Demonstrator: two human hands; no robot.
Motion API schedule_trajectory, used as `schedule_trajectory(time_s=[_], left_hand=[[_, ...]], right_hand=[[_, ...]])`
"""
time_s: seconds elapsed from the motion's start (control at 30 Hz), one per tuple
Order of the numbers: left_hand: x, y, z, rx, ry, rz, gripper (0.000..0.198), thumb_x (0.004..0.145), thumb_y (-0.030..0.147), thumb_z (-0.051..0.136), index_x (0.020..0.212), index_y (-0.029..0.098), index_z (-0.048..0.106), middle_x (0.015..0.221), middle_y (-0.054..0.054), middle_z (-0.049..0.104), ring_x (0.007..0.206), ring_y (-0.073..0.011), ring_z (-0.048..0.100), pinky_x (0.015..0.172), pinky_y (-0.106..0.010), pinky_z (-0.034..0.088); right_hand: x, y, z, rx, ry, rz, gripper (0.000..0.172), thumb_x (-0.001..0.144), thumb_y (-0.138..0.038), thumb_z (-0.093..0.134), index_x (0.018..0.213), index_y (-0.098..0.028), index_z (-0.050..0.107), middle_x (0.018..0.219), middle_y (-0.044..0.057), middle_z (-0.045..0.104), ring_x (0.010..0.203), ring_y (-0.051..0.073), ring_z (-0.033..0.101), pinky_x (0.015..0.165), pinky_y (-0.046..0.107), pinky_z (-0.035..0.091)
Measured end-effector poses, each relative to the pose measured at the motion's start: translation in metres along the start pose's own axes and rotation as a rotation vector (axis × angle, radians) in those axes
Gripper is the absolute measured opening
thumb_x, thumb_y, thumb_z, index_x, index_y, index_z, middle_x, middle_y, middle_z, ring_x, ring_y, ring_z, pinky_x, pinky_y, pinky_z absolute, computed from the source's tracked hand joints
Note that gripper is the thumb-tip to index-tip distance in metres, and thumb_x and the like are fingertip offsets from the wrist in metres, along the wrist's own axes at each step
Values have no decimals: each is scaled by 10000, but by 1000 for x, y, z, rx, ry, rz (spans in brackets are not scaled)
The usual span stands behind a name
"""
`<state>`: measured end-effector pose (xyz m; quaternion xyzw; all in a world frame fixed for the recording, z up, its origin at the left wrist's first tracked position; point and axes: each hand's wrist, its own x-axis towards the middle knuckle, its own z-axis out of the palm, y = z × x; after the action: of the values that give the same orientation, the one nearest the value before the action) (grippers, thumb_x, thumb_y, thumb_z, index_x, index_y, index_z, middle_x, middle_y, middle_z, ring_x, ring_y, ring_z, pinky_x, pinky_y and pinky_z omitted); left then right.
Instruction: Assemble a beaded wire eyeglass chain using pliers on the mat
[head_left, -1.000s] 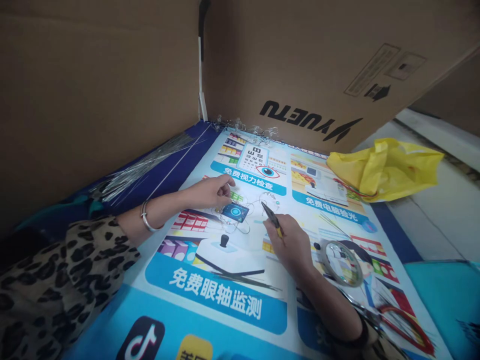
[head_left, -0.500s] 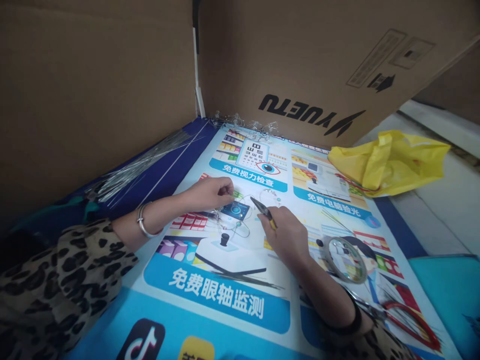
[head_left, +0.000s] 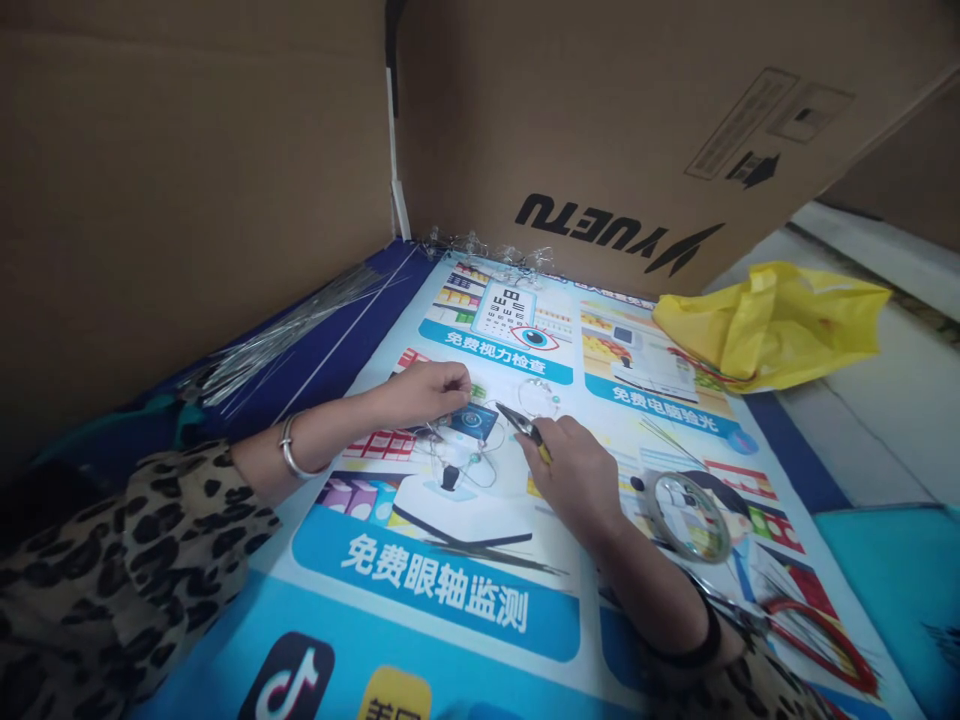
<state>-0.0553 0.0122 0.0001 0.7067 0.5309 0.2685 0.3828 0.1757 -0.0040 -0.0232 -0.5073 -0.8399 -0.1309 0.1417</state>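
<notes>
My left hand (head_left: 426,390) pinches a thin wire piece (head_left: 459,452) that loops over the printed poster (head_left: 465,590). A silver bangle (head_left: 289,447) circles that wrist. My right hand (head_left: 577,475) is closed round small pliers (head_left: 523,428) with yellow grips. The pliers' tips point left toward the wire loops, close to the left fingers. Both forearms wear leopard-print sleeves. Small green beads show on the wire.
A bundle of straight silver wires (head_left: 289,325) lies at the left by the cardboard wall (head_left: 187,170). A tape roll (head_left: 686,515) and red-handled scissors (head_left: 817,640) lie at the right. A yellow plastic bag (head_left: 772,320) sits at the far right. More wire pieces (head_left: 487,250) rest at the back.
The pliers' tips have moved left and lower toward the wire loops. My left hand has shifted slightly and closed its pinch on the wire.
</notes>
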Motion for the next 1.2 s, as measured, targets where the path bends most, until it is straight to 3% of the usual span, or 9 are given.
schedule_trajectory(time_s=[0.2,0.47,1.2], left_hand=[[-2,2,1,-70,-71,-4,103,807,247,442,755,173,492,788,-6,645,535,-85,537,516,-204,384],[-4,4,2,-191,-108,7,123,836,251,390,786,179,476,759,-20,651,578,-108,542,524,-217,416],[-6,4,6,-148,-130,38,164,869,245,351,880,182,502,775,-15,667,575,-91,519,554,-199,398]], right_hand=[[0,1,1,-25,36,-37,260,852,-423,469,881,-206,609,750,21,582,713,143,523,571,234,282],[0,0,1,-31,43,-36,240,847,-413,481,845,-210,609,741,17,578,706,141,518,571,233,279],[-2,-1,-1,-46,23,-90,230,859,-401,460,833,-216,593,740,21,558,715,143,485,572,249,245]])
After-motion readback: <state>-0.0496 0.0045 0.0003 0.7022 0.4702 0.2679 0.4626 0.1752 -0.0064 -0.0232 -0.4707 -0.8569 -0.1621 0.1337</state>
